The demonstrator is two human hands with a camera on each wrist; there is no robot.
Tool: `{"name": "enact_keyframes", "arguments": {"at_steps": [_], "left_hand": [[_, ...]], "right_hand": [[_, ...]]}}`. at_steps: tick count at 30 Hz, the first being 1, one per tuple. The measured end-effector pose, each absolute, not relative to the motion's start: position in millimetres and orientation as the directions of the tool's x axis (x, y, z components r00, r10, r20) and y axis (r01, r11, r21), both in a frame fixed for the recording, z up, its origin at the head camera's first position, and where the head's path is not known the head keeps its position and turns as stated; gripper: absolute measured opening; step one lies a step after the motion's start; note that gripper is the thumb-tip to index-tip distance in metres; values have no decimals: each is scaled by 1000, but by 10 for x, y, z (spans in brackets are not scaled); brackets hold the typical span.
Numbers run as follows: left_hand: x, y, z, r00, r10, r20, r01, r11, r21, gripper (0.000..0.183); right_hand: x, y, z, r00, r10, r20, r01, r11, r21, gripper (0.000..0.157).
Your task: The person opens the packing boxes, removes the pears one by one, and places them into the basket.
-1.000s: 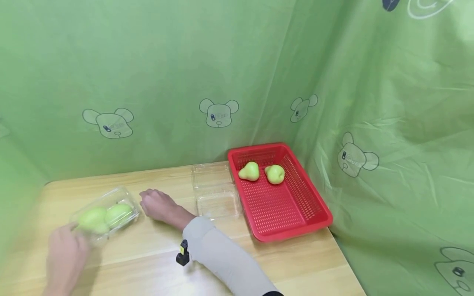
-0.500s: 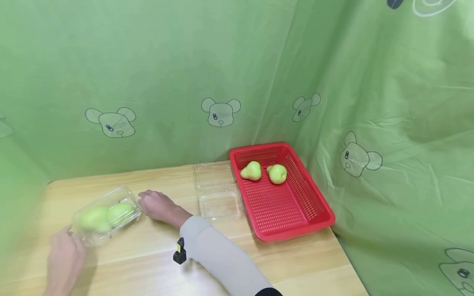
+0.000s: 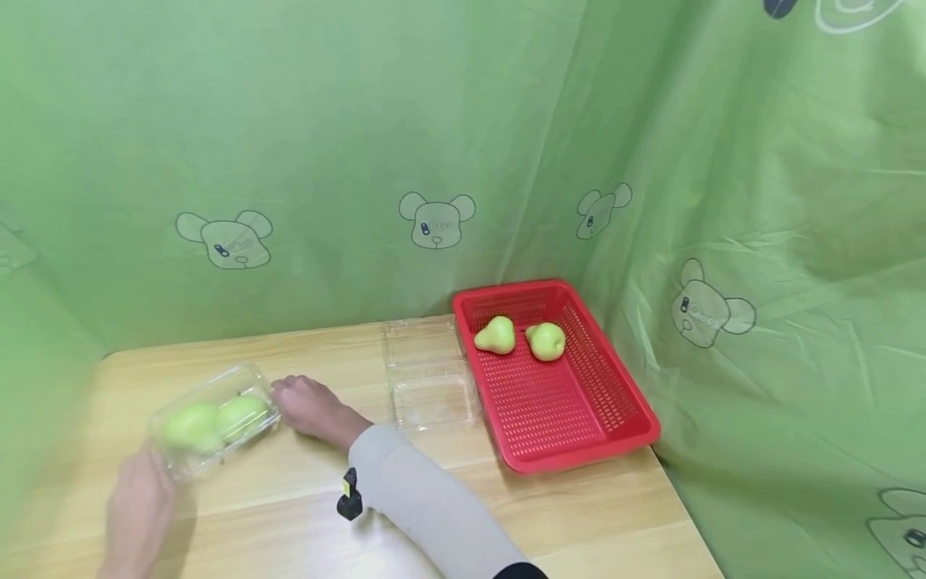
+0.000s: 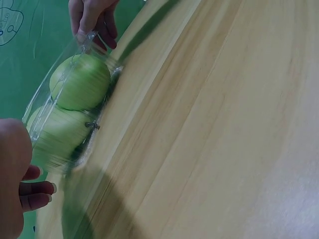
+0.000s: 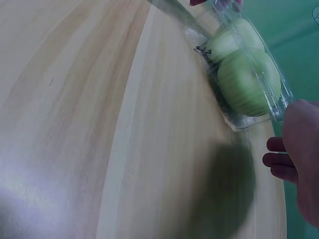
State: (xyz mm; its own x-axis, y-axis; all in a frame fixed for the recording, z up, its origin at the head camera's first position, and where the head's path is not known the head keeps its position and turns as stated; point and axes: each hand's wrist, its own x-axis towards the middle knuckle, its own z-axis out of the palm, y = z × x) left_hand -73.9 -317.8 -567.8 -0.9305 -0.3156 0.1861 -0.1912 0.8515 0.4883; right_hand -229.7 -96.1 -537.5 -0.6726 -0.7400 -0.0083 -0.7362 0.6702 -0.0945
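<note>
Two green pears (image 3: 194, 426) lie side by side inside a clear plastic clamshell box (image 3: 249, 374) at the left of the table, with its lid over them. My left hand (image 3: 141, 498) pinches the near left end of the box; in the right wrist view the fingertips of this left hand (image 5: 227, 4) sit on the rim. At the opposite end my right hand (image 3: 307, 402) grips the edge. The left wrist view shows the thumb and fingers of that right hand (image 4: 94, 20) around the rim. Dark stems (image 4: 92, 125) show through the plastic.
Right of the hands, another clear plastic clamshell (image 3: 432, 402) lies open on the wooden table (image 3: 304, 515). Beside it stands a red perforated basket (image 3: 538, 410) holding two more pears (image 3: 497, 335). Green curtains (image 3: 325, 161) hang behind and at the sides.
The head view has shifted slightly, so the scene sits further right. My right hand has come in closer against the box's end. Left hand's fingers have shifted a little at their end.
</note>
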Motion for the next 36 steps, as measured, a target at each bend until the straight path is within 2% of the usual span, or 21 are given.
{"name": "enact_keyframes", "arguments": {"at_steps": [2,5,7,8,12,13,17,24,29,36], "left_hand": [[-742,-3181,-5684,-928,-323,185,-197,848,493,37],[-765,-3179,-5647,-928,-366,75,-276,806,524,48],[-780,-3164,-5620,-922,-385,32,-311,788,531,48],[-783,-3157,-5611,-923,-383,36,-308,791,528,47],[-805,-3139,-5678,-924,-349,158,-232,838,494,18],[-810,-3134,-5693,-924,-335,182,-212,848,485,17],[-825,-3096,-5687,-929,-323,183,-199,849,489,27],[-791,-3023,-5675,-930,-305,206,-167,848,502,21],[-775,-2955,-5695,-928,-286,238,-135,855,500,33],[-762,-2851,-5685,-939,-250,234,-105,861,498,33]], "right_hand": [[-2281,-980,-5386,-683,-730,-7,-727,681,-91,27],[-2260,-1009,-5404,-691,-723,-6,-721,691,-55,28],[-2250,-1025,-5404,-697,-717,-7,-716,697,-44,28],[-2244,-1029,-5401,-700,-714,-8,-714,700,-35,27],[-2213,-1034,-5406,-704,-710,1,-710,704,7,23],[-2204,-1030,-5416,-705,-709,5,-709,705,24,22],[-2185,-1018,-5448,-693,-720,26,-715,692,97,19],[-2179,-971,-5478,-668,-743,34,-729,663,169,17],[-2158,-902,-5464,-678,-733,54,-718,676,166,18],[-2093,-765,-5458,-681,-729,70,-699,676,235,16]]}}
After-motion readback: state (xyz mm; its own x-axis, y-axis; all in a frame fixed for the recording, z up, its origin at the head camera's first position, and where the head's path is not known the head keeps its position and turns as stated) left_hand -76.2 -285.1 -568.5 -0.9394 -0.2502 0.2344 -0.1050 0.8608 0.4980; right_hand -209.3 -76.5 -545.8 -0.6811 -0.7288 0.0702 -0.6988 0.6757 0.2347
